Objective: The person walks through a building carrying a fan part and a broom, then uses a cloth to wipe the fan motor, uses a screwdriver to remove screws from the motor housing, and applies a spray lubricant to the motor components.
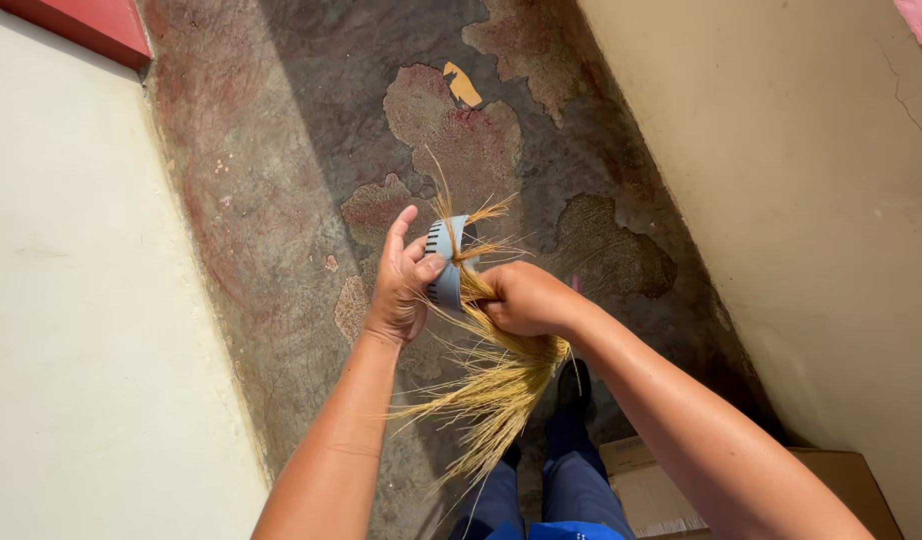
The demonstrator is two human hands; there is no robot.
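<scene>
Straw bundle [501, 375]: centre frame, above floor [281, 150]; light, springy, brittle, strands shedding | right hand [526, 298]: fingers fisted around bundle neck, the firmest hold | left hand [401, 285]: at 9 o'clock, thumb and fingers pinching grey-blue slotted band [444, 262], stiff, smooth.

Golden straw bundle [501, 370], grey-blue slotted cap [444, 262], blotchy red-grey floor [281, 150]

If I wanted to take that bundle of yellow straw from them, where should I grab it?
Probably the gathered neck of the straw bundle, just below the right hand, coming from the side. There the strands are packed tight; lower down they splay loose. The left hand holds the grey slotted piece at the top.
</scene>
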